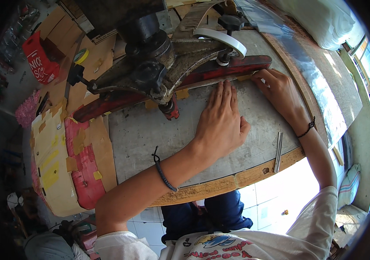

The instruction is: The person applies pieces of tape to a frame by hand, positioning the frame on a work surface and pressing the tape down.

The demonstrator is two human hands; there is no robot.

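Observation:
My left hand [222, 115] lies flat on the grey board [163, 138], fingers straight and together, thumb out to the side. Its fingertips press at a thin metal strip [204, 84] that runs along the front of a long red bar [198, 73]. Near the bar's right end, my right hand [277, 90] is closed in a pinch at the end of a small piece of yellow tape [244, 77]. More pieces of yellow tape [182, 93] sit along the strip further left. The right fingertips partly hide what they grip.
A heavy metal press head [150, 47] with black knobs stands over the bar. A white tape roll [232, 43] hangs on its right knob. Thin metal rods [278, 151] lie near the board's wooden edge [211, 186]. Left are a taped cream-and-red panel [59, 164] and a red bag [39, 60].

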